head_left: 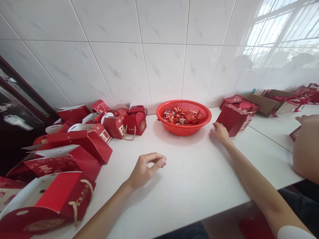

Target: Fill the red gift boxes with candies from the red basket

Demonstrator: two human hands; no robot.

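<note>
My left hand (149,167) hovers over the white table (184,186), thumb and fingertips pressed together; nothing shows between them. My right hand (220,132) is at the near left side of a closed red box (231,120), its bent fingers touching the box's lower edge. Between and behind the hands is a red plastic basket (183,130) with red-wrapped candies (180,116) inside. Left of the basket, a small red box (136,123) with a rope handle stands open at the top.
Several open red boxes (92,146) crowd the left side. Behind my right hand lie more red boxes (239,101) and a cardboard box with ribbons (269,101). Another person's arm (307,146) reaches in at the right edge. A tiled wall (164,73) bounds the back.
</note>
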